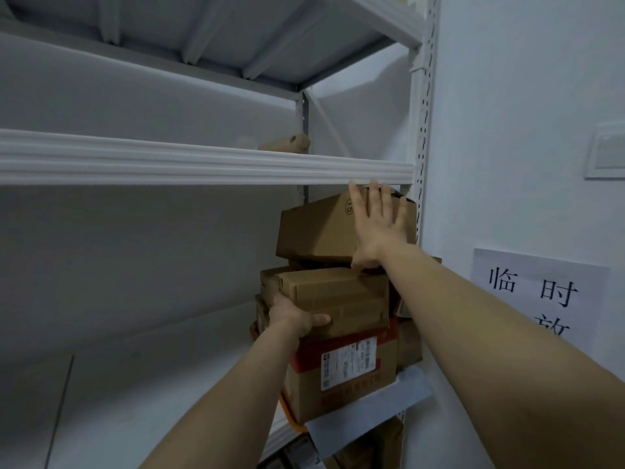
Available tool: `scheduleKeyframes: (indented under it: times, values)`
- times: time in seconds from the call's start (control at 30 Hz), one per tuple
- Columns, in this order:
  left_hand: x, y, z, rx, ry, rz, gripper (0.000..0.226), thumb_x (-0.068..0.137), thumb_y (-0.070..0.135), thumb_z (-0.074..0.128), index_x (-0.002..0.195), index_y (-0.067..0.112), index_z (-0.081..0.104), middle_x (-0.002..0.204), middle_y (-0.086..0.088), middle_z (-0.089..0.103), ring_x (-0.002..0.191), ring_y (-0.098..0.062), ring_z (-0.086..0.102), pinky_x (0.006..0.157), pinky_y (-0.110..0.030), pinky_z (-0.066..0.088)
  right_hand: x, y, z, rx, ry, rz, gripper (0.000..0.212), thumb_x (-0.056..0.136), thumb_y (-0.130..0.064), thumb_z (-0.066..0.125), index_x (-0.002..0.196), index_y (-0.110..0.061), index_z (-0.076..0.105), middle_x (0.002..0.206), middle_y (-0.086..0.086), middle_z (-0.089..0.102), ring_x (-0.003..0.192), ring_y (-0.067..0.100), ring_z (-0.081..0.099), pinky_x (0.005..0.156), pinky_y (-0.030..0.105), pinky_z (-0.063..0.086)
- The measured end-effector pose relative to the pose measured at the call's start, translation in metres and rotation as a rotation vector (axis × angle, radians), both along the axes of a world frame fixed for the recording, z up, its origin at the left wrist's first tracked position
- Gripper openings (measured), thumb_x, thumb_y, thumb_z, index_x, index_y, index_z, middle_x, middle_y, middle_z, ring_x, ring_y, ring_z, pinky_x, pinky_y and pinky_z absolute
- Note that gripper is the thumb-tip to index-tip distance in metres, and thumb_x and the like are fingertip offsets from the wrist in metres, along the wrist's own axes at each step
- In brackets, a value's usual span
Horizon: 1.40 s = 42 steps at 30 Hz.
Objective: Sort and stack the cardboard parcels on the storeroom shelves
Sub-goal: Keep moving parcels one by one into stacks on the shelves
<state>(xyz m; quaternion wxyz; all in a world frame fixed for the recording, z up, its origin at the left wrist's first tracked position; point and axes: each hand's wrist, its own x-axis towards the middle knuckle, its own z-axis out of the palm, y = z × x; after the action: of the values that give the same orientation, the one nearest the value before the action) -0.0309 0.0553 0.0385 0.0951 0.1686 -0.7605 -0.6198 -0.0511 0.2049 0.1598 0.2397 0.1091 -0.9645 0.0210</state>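
Your right grip (378,228) lies flat, fingers straight and spread, pressed against the front face of the top parcel (314,228). The fingertips reach its upper edge, just under the shelf rail (203,160). That parcel sits tilted on the stack at the right end of the shelf (135,384).

Your left grip (294,316) clasps the left front corner of the middle parcel (338,296), thumb across the front and fingers hidden round the side. Beneath it stands the bottom parcel (341,377), red-taped and labelled, its lower corner jutting past the shelf's front lip.

The stack stands close beside the upright post (422,130) on the right, while to the left the shelf board stretches wide. Little room shows between the top parcel and the rail.

More cardboard behind the stack is mostly hidden by your forearms. A cardboard tube (287,143) peeks over the rail above, its length cut off.
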Motion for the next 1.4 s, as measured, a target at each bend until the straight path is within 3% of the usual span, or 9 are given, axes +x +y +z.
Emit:
scheduleKeyframes:
  times: [0.13,0.33,0.57,0.8,0.97,1.23,1.33,1.4]
  values:
    - [-0.003,0.0,0.0,-0.007,-0.02,0.001,0.094,0.061,0.016,0.088,0.137,0.012,0.032,0.137,-0.011,0.044,0.128,-0.032,0.043,0.108,-0.048,0.037,-0.006,0.0,0.008,0.058,0.029,0.001,0.138,0.069,-0.024,0.08,0.142,-0.027,-0.036,0.154,0.017,-0.032,0.139,0.033,-0.034,0.111,0.057,-0.017]
    - [-0.009,0.002,0.0,-0.038,-0.051,0.026,0.096,0.058,0.021,0.09,0.136,0.01,0.033,0.137,-0.012,0.044,0.127,-0.032,0.044,0.107,-0.047,0.039,-0.005,-0.003,0.002,0.177,0.072,0.008,0.138,0.062,-0.041,0.085,0.147,-0.032,-0.025,0.155,0.022,-0.018,0.145,0.037,-0.019,0.109,0.062,-0.014]
    - [-0.004,0.005,0.006,-0.164,-0.121,0.065,0.088,0.069,0.038,0.082,0.138,0.011,0.034,0.142,-0.015,0.034,0.125,-0.033,0.041,0.103,-0.044,0.039,-0.004,-0.005,-0.011,0.224,0.145,0.041,0.126,0.068,-0.029,0.08,0.149,-0.031,-0.016,0.156,0.016,-0.014,0.146,0.032,-0.016,0.112,0.061,-0.006]
    - [-0.001,0.009,0.007,-0.136,-0.099,0.153,0.115,0.061,0.036,0.088,0.145,0.005,0.015,0.142,-0.018,0.038,0.13,-0.037,0.04,0.107,-0.049,0.038,0.0,-0.008,-0.014,0.197,0.148,0.067,0.133,0.066,-0.042,0.081,0.148,-0.03,-0.023,0.158,0.013,-0.019,0.145,0.031,-0.022,0.113,0.059,-0.01]
    - [0.003,0.01,0.007,-0.125,-0.11,0.139,0.118,0.058,0.035,0.089,0.145,0.007,0.015,0.142,-0.018,0.038,0.129,-0.038,0.041,0.105,-0.05,0.04,0.01,-0.009,-0.018,0.174,0.157,0.085,0.132,0.066,-0.047,0.081,0.149,-0.028,-0.021,0.157,0.014,-0.02,0.145,0.031,-0.02,0.115,0.058,-0.007]
    - [0.021,0.008,0.013,-0.12,-0.113,0.118,0.114,0.074,0.024,0.08,0.151,0.004,-0.002,0.148,-0.021,0.029,0.133,-0.037,0.036,0.106,-0.045,0.039,0.037,-0.017,-0.034,0.156,0.292,0.265,0.094,0.08,-0.042,0.065,0.153,-0.02,0.01,0.158,0.011,0.007,0.147,0.027,0.003,0.119,0.045,-0.001]
    - [0.027,0.0,0.015,-0.048,-0.1,0.156,0.1,0.078,0.025,0.072,0.15,0.006,0.006,0.147,-0.021,0.03,0.131,-0.038,0.039,0.104,-0.048,0.041,0.049,-0.029,-0.041,0.158,0.285,0.321,0.078,0.082,-0.034,0.061,0.149,-0.019,0.025,0.157,0.01,0.016,0.145,0.027,0.011,0.117,0.043,0.004]
    - [0.033,-0.01,0.013,0.101,-0.101,0.18,0.093,0.073,0.036,0.067,0.148,0.008,0.019,0.144,-0.017,0.036,0.127,-0.037,0.043,0.102,-0.048,0.042,0.059,-0.041,-0.045,0.166,0.284,0.365,0.07,0.081,-0.03,0.059,0.145,-0.018,0.033,0.155,0.009,0.021,0.144,0.026,0.015,0.117,0.042,0.007]
